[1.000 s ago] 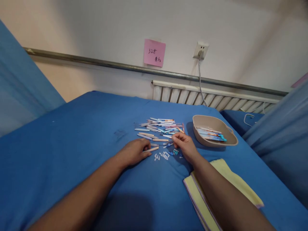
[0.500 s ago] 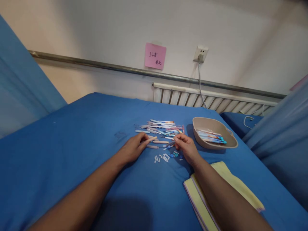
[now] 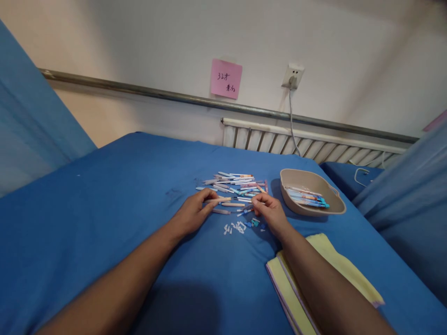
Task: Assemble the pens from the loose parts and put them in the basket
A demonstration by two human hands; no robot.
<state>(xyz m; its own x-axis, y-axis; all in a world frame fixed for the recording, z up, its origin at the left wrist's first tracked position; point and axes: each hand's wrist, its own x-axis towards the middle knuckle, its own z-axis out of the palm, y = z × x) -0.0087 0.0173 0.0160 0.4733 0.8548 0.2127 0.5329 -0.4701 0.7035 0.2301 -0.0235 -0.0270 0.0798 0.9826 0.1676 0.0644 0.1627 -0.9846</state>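
A loose pile of pens (image 3: 237, 184) lies on the blue sheet (image 3: 122, 195), white, peach, pink and blue. My left hand (image 3: 193, 214) rests at the pile's near left edge, fingers pinched on a peach pen (image 3: 220, 200) that points right. My right hand (image 3: 270, 211) sits at the pile's near right edge with its fingers curled and pinched together; what they hold is too small to make out. Between my hands lie small white and blue pen caps (image 3: 240, 227).
A beige tray (image 3: 296, 179) holding several blue and pink pens stands right of the pile. A folded yellow cloth (image 3: 307, 279) lies under my right forearm. A radiator (image 3: 314, 144), a wall socket with cable (image 3: 292, 77) and a pink note (image 3: 226, 78) are behind.
My left hand picked a peach pen off the sheet and moved up toward the pile. The right hand barely shifted. The view drifted slightly.
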